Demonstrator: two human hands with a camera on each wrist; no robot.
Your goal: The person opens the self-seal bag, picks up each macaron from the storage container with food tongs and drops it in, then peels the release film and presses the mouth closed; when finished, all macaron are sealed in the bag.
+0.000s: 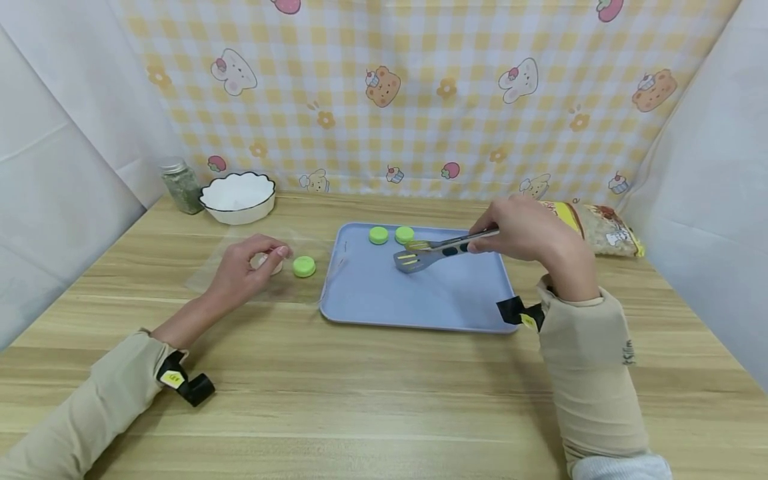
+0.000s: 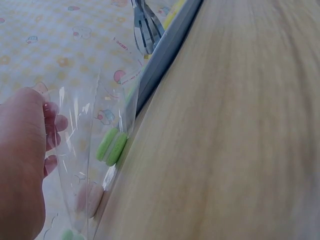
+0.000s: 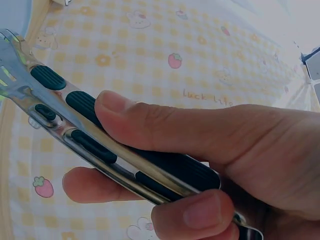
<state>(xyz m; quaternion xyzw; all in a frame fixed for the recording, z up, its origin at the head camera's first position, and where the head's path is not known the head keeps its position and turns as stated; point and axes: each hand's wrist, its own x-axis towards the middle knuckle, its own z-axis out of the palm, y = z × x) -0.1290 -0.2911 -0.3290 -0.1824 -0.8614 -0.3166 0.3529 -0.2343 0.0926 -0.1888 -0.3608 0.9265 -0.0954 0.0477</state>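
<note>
My left hand [image 1: 243, 267] pinches the upper side of a clear plastic bag [image 2: 75, 130] lying left of the tray. Inside the bag are a green macaron [image 1: 304, 267] and a pale pink one [image 2: 95, 200], the pink one partly behind my fingers in the head view. A bit more green shows at the bottom of the left wrist view. My right hand [image 1: 522, 230] grips the dark-padded handles of metal tongs [image 1: 420, 259], thumb on top. The slotted heads stand slightly apart over the blue tray [image 1: 384, 293], just in front of two green macarons [image 1: 379, 235] at its back edge.
At the back left stand a jar of dried green herbs [image 1: 181, 187] and a white scalloped bowl [image 1: 239, 200]. A yellow and clear food packet [image 1: 609, 230] lies at the back right, behind my right wrist. A checked curtain [image 1: 444, 127] hangs behind the wooden table.
</note>
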